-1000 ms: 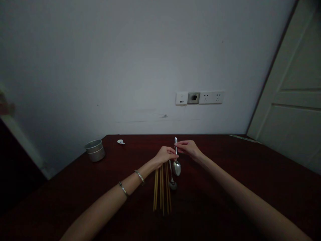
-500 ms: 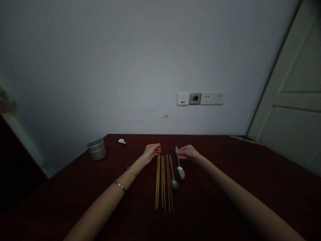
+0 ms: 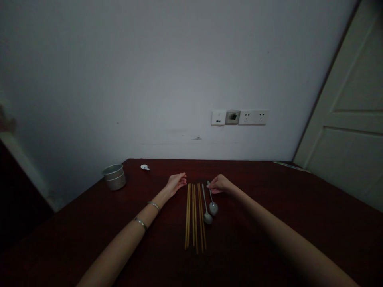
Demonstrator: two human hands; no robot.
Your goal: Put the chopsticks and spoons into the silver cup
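The left hand [image 3: 176, 182] lies open, fingers loose, just left of the far ends of a row of long yellow wooden chopsticks [image 3: 194, 217] on the dark red wooden table [image 3: 269, 207]. The right hand [image 3: 220, 184] pinches the handle tip of the outer silver metal spoon [image 3: 213, 206], lying right of the chopsticks, a second silver metal spoon [image 3: 206, 215] between. Well left of the chopsticks stand stacked round grey metal tins [image 3: 114, 177], contents hidden.
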